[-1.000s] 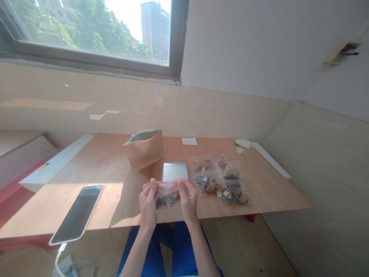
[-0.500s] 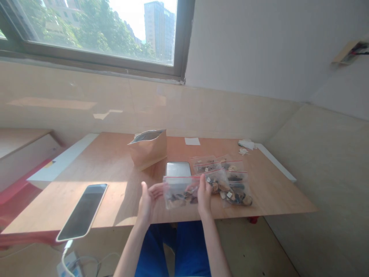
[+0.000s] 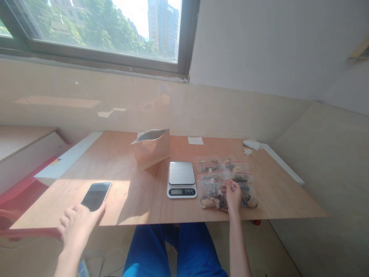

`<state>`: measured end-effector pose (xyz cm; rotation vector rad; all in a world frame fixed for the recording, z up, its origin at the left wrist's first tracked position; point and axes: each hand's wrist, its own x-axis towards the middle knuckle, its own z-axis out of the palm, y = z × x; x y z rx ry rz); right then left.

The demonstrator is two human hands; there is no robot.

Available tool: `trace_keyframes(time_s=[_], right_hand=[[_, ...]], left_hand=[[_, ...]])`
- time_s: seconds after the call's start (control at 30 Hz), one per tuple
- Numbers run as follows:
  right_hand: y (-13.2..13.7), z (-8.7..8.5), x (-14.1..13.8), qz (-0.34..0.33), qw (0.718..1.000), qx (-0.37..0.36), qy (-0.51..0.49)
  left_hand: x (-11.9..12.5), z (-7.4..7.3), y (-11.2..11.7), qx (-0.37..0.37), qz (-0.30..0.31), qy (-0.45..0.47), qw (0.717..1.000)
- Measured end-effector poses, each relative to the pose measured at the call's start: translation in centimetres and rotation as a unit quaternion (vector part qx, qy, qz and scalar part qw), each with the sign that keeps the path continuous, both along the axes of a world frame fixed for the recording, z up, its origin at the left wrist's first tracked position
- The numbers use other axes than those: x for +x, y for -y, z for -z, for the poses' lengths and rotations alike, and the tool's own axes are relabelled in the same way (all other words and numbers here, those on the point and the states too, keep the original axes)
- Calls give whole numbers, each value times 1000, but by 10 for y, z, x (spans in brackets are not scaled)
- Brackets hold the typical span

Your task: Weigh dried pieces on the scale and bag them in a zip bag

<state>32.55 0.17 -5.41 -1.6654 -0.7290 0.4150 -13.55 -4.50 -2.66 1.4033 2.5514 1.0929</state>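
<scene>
In the head view, my left hand (image 3: 78, 222) lies over the near end of a smartphone (image 3: 96, 195) at the table's left front. Its thumb is along the right edge and its curled fingers are at the left, covering the lower part of the phone. My right hand (image 3: 234, 195) pinches the upper right edge of a clear zip bag (image 3: 211, 201) holding tan and dark pieces. That bag rests on several similar red-striped zip bags (image 3: 238, 169). Left of them sits a kitchen scale (image 3: 182, 173) with a bare metal plate and a grey display.
Behind the scale, a brown paper pouch (image 3: 152, 151) stands with its top open. A white paper (image 3: 195, 141) lies at the back edge, and crumpled white scraps (image 3: 252, 144) at the back right. The wooden table (image 3: 276, 192) meets a tiled wall under a window.
My left hand has let go of the zip bag and moved left onto the phone. My right hand has carried that bag right onto the others, uncovering the scale.
</scene>
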Motion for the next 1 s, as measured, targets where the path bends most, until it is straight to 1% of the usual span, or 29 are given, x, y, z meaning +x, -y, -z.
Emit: trace_keyframes(time_s=[0.07,0.13,0.23,0.33,0.47,0.53,0.63,0.73,0.83,0.9,1.0], right_hand=[[3,0,-1,-23,998,-8,-50],[5,-2,-1,-40,996,-11,-81],[8,-5,1,-55,994,-23,-87],[9,-7,2,-70,994,-30,-80],[8,-7,3,-78,993,-29,-79],[8,-9,3,-83,993,-32,-81],[11,-12,6,-103,992,-41,-65],[14,-17,11,-137,989,-48,-42],[16,-22,18,-168,984,-58,-34],[17,-23,20,-177,982,-60,-31],[16,-24,20,-179,981,-58,-35]], left_hand=[[-1,2,-4,-16,2,-42,999],[-1,3,-9,-71,-17,-89,993],[-3,3,-14,-169,-27,-140,975],[-6,3,-16,-221,-13,-155,963],[-12,4,-15,-246,14,-119,962],[-15,3,-16,-253,11,-100,962],[-17,0,-17,-299,-2,-100,949],[-14,-4,-15,-336,8,-105,936],[-9,-6,-12,-338,13,-111,935],[-8,-5,-11,-339,14,-110,934],[-19,0,-11,-342,14,-85,936]])
